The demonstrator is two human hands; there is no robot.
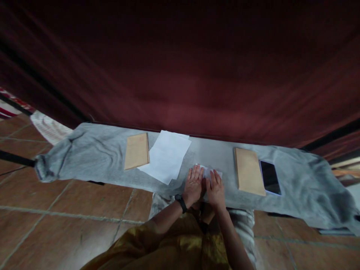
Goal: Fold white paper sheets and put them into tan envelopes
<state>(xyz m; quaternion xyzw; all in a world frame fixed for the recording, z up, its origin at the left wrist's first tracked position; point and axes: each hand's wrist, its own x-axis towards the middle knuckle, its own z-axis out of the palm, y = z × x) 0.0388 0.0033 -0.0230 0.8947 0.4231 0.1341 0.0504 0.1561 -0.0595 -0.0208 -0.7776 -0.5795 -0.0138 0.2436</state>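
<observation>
Your left hand (193, 184) and right hand (216, 189) rest open, palms down, on the small paper (207, 172), grasping nothing; it lies on grey cloth (209, 152) between the white sheets (170, 157) and right brown packet (250, 170).

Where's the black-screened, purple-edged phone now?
Head view, right side: the phone lies on the grey cloth, just right of a tan, rectangular packet; the right hand is farther left.

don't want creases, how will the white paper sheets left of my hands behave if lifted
The white paper sheets look thin, so probably light and floppy. Their offset corners suggest they're loose and may slide apart. The brown packet seems to overlap one edge, so it might snag.
</observation>
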